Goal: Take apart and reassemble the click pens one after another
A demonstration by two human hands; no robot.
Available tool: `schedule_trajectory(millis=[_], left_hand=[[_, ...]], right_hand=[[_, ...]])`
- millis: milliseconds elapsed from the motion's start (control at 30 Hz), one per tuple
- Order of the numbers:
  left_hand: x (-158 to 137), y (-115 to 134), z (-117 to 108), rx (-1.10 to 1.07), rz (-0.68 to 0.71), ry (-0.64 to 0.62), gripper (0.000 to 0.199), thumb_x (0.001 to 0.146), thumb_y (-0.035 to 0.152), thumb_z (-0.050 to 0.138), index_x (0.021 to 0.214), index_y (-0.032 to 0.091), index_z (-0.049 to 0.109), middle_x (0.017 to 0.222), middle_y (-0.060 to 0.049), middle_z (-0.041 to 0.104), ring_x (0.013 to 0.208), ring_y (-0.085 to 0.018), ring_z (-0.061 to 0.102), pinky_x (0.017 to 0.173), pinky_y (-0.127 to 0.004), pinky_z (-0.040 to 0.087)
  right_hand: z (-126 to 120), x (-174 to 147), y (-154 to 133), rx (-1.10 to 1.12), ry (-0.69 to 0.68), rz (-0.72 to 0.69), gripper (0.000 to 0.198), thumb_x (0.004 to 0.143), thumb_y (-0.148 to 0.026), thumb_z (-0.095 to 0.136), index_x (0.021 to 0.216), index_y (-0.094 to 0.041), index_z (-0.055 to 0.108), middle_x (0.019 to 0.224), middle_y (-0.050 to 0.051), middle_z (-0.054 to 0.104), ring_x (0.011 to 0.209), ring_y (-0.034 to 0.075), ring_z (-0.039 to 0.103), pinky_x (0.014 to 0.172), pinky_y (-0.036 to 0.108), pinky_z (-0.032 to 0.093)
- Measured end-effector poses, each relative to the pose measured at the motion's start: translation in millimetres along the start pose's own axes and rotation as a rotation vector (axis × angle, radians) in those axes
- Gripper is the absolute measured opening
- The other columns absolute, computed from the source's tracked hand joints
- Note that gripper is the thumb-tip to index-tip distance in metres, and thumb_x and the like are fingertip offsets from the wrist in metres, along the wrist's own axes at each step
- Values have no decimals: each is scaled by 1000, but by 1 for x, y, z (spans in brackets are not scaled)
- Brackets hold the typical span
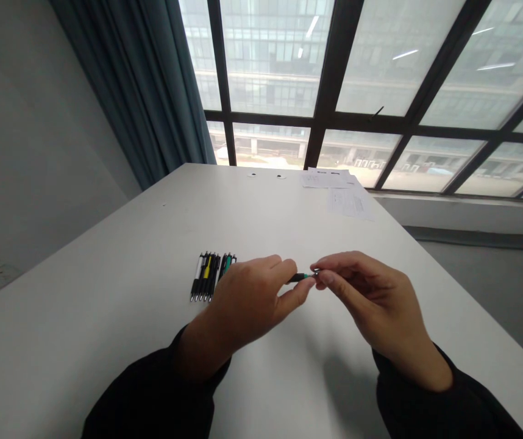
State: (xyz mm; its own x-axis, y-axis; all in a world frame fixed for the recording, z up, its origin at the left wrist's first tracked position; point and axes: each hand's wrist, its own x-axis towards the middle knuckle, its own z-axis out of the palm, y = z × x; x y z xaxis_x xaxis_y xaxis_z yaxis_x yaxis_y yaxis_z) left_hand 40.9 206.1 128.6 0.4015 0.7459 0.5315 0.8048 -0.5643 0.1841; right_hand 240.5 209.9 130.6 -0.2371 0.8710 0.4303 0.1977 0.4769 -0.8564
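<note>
Above the near middle of the table, a pen (297, 278) with a black barrel and a bit of green is held in my left hand (256, 292), thumb and fingers closed round it. My right hand (375, 299) pinches a small silvery end piece (316, 272) at the pen's right end; whether the piece is joined to the barrel, I cannot tell. A row of several pens (205, 277), black with white, yellow and green parts, lies to the left. My left hand partly covers the right end of that row.
The white table (152, 262) narrows toward the window (280, 61). Papers (328, 178) lie at its far right corner, and two small white pieces with dark spots (281, 177) lie along the far edge. A blue curtain (152, 79) hangs at the left.
</note>
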Motion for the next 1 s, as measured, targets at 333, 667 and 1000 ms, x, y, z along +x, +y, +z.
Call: schedule_trajectory(millis=[333, 667, 1000], left_hand=[[-9, -6, 41, -1144, -641, -89, 25, 91, 37, 43, 78, 18, 55, 51, 7, 40, 42, -7, 29, 43, -20, 21], [-55, -16, 117, -1902, -1106, -221, 18, 89, 36, 59, 89, 19, 54, 50, 11, 33, 37, -2, 16, 36, -15, 9], [-55, -19, 122, -1878, -988, -460, 34, 92, 49, 57, 82, 17, 56, 45, 10, 36, 33, -2, 16, 33, -14, 12]], right_hand=[[11, -17, 50, -418, -95, -46, 9, 92, -22, 60, 90, -19, 69, 82, 5, 70, 71, 17, 65, 69, 32, 53], [43, -48, 128, -490, -261, 22, 19, 86, -12, 57, 102, -15, 68, 87, 8, 69, 75, 18, 63, 74, 32, 50], [34, -48, 135, -15, -77, 194, 28, 92, -43, 61, 95, -17, 71, 83, 4, 66, 68, 15, 56, 64, 29, 46]])
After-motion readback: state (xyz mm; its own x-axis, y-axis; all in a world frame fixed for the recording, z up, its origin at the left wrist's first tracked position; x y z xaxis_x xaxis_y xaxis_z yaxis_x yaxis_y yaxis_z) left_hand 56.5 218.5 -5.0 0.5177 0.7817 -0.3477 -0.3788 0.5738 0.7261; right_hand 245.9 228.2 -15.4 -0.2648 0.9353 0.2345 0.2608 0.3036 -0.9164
